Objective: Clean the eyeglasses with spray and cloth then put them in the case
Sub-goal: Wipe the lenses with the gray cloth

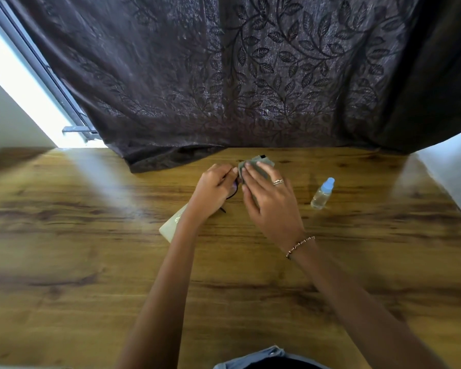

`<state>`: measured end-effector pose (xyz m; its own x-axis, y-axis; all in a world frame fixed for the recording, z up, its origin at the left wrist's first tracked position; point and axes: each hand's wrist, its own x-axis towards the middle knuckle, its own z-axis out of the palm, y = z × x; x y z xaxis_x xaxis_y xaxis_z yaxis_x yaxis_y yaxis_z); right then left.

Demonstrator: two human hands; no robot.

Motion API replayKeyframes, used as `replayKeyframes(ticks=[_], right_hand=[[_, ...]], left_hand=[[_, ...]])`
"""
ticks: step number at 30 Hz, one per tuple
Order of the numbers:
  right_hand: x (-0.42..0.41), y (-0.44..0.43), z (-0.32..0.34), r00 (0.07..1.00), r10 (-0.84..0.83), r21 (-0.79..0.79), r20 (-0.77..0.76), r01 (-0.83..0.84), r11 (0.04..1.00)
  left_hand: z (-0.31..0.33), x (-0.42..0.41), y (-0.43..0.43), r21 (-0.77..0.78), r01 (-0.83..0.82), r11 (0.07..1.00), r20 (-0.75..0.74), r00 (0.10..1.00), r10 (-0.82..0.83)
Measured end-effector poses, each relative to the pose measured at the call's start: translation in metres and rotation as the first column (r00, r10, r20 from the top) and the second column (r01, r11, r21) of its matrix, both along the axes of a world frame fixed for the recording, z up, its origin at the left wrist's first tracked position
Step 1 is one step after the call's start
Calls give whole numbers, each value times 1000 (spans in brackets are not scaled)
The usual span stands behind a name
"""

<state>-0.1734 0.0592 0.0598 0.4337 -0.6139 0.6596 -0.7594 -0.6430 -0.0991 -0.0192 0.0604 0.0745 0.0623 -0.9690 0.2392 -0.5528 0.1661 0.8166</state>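
Note:
My left hand grips the dark-framed eyeglasses above the wooden table; only part of the frame and one temple tip show below my fingers. With thumb and fingers, my right hand pinches a grey-green cloth against one lens. The pale case lies on the table under my left wrist, partly hidden. A small clear spray bottle with a blue cap stands to the right of my right hand.
A dark leaf-patterned curtain hangs behind the table and its hem rests on the far edge. A bright window gap is at the far left. White walls flank the table on both sides.

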Motion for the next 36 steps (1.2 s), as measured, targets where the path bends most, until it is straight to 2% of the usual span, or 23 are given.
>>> replayKeyframes(ticks=[5, 8, 11, 15, 18, 21, 25, 27, 30, 33, 36], right_hand=[[-8, -10, 2, 993, -116, -6, 14, 117, 993], [-6, -4, -2, 998, -61, -44, 31, 62, 997], [-3, -5, -2, 1000, 3, -29, -15, -4, 1000], [-8, -14, 1, 990, -137, 34, -44, 139, 990], [-8, -13, 0, 996, -85, -39, 1, 85, 996], [-2, -8, -1, 999, 17, -46, -38, -18, 999], [-4, -16, 4, 988, -110, 78, -109, 119, 990], [-5, -18, 1, 981, -150, 55, -124, 158, 986], [-5, -13, -9, 985, -124, -33, -119, 121, 992], [0, -9, -14, 991, -29, -48, -133, 23, 999], [0, -14, -11, 989, -63, -46, -135, 57, 997]], left_hand=[[1, 5, 1, -32, -9, 999, 16, 1000, 9], [-2, 8, -1, -23, -15, 1000, 27, 1000, 15], [-2, 3, -1, -27, 38, 999, 56, 998, -37], [0, 5, 0, -34, 40, 999, 106, 994, -36], [1, 7, -1, 32, -16, 999, 20, 1000, 16], [4, 1, 0, 63, -6, 998, -33, 999, 9], [7, 2, 1, 63, 6, 998, -2, 1000, -6], [6, 7, 1, 72, -22, 997, -30, 999, 24], [6, 8, 0, 83, -32, 996, -40, 999, 36], [5, 2, 0, 90, -5, 996, -17, 1000, 6], [5, 0, 0, 74, 0, 997, -34, 999, 2]])
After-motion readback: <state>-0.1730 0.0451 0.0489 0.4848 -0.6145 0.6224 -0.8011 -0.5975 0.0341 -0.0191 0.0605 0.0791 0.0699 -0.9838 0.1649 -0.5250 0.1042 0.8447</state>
